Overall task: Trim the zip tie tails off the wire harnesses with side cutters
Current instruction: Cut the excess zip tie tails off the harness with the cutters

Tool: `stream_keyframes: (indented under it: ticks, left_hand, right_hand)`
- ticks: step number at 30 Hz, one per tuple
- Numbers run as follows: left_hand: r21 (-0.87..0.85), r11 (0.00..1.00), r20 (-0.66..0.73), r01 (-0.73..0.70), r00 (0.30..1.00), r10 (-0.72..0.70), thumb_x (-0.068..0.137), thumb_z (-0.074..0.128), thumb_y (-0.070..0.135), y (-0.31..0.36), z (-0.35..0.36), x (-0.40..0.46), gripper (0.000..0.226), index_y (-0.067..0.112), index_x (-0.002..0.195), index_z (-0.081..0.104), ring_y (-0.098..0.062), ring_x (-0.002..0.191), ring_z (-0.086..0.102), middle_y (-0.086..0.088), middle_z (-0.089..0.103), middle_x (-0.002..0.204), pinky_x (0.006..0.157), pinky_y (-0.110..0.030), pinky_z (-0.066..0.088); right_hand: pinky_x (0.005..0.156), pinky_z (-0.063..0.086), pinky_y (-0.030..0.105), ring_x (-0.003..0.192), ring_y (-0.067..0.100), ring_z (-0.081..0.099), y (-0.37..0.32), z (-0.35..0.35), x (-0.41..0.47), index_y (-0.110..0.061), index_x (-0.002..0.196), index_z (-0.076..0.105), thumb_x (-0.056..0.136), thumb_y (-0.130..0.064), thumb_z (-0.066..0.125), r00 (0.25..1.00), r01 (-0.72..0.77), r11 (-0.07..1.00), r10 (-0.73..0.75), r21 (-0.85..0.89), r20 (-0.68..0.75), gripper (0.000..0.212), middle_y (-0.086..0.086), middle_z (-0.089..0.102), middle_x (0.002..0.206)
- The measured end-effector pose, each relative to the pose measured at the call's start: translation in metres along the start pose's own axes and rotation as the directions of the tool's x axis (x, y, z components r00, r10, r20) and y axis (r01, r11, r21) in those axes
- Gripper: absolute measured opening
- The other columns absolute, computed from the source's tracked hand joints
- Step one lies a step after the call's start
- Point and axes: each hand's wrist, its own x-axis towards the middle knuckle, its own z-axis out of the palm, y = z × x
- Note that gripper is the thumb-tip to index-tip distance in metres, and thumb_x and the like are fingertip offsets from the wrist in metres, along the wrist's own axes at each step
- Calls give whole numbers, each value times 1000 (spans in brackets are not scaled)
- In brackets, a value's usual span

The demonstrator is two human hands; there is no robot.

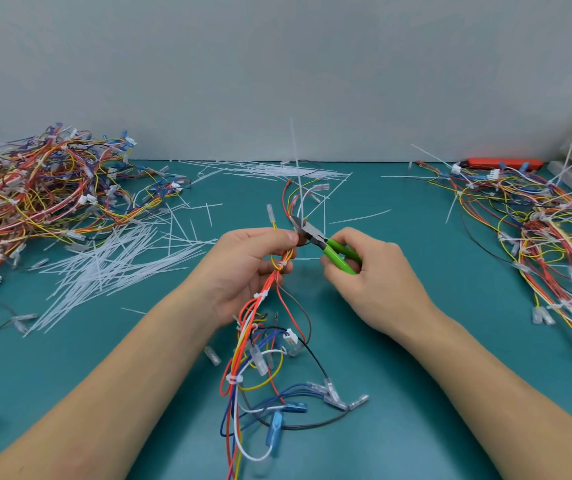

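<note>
My left hand (246, 268) grips a wire harness (243, 344) of red, orange, yellow and blue wires at table centre, fingers curled round the bundle. My right hand (371, 271) holds green-handled side cutters (326, 247). Their dark jaws (301, 226) sit just beyond my left thumb, at the base of a long white zip tie tail (296, 168) that stands upright. Lower on the harness, white zip tie heads (234, 379) wrap the bundle. I cannot see whether the jaws are closed on the tail.
A heap of harnesses (35, 195) lies at the left, another heap (537, 230) at the right. Cut white zip tie tails (115, 261) litter the green table (416, 341) left of centre and at the back. An orange tool (502, 163) lies by the wall.
</note>
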Motion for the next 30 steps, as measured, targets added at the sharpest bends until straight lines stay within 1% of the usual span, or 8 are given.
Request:
stream_keyframes:
  ticks: [3, 6, 9, 12, 15, 18, 26, 30]
  left_hand:
    - [9, 1000, -21, -7, 1000, 7, 90, 71, 13, 0, 0, 0, 14, 13, 85, 83, -12, 57, 60, -2, 65, 75, 50, -20, 45]
    - [46, 999, -47, -12, 999, 14, 90, 71, 12, -1, 0, 1, 13, 11, 84, 82, -13, 55, 60, -3, 65, 72, 52, -22, 44]
    - [57, 998, -56, -15, 998, 18, 89, 72, 11, -1, 1, 1, 11, 11, 84, 82, -13, 55, 59, -4, 64, 72, 53, -24, 41]
    - [62, 998, -53, -22, 998, 26, 89, 72, 11, -1, 1, 1, 13, 12, 82, 83, -13, 55, 59, -4, 64, 72, 52, -23, 41]
    - [67, 997, -44, -30, 998, 33, 89, 72, 11, 0, 1, 0, 14, 14, 81, 83, -12, 55, 59, -3, 64, 71, 51, -22, 43]
    - [55, 998, -33, -41, 999, 42, 90, 71, 11, 1, 1, 0, 14, 13, 83, 83, -12, 55, 60, -3, 65, 72, 49, -19, 45]
    - [68, 997, -34, -38, 999, 41, 89, 72, 12, 2, 3, -3, 12, 14, 85, 84, -12, 56, 61, -3, 66, 73, 52, -20, 45]
    - [64, 997, -53, -39, 998, 42, 89, 72, 11, 1, 2, -2, 11, 12, 83, 82, -13, 55, 60, -4, 66, 72, 52, -21, 45]
  right_hand:
    - [82, 52, 43, 81, 7, 58, -3, 0, 0, -39, 103, 60, 86, -48, 61, 1000, 16, 1000, -16, 5, 18, 20, -16, 61, 83]
    - [97, 49, 50, 100, 12, 61, -5, -1, -1, -38, 116, 61, 87, -48, 61, 999, 27, 1000, -26, -15, 44, 31, -15, 64, 101]
    - [97, 49, 50, 102, 14, 61, -4, -2, 0, -36, 118, 63, 90, -46, 63, 999, 37, 999, -36, -12, 38, 30, -14, 64, 101]
    - [92, 50, 48, 91, 12, 60, -2, 1, 0, -36, 113, 63, 90, -49, 63, 999, 41, 999, -41, -5, 30, 26, -14, 63, 94]
    - [71, 48, 37, 69, 12, 52, 1, 0, 2, -37, 94, 62, 92, -43, 67, 999, 31, 999, -32, 32, 26, 9, -10, 58, 73]
    - [59, 43, 34, 63, 15, 47, 1, -4, 6, -37, 87, 59, 93, -36, 66, 999, 16, 999, -17, 46, 32, 9, -9, 56, 69]
    - [59, 42, 34, 63, 16, 47, 3, 0, 1, -35, 89, 58, 93, -35, 67, 1000, 27, 999, -27, 45, 3, 10, -10, 55, 68]
    - [80, 53, 40, 79, 9, 60, 0, 1, 1, -39, 104, 61, 89, -47, 66, 1000, 24, 999, -25, 41, 13, 18, -15, 62, 85]
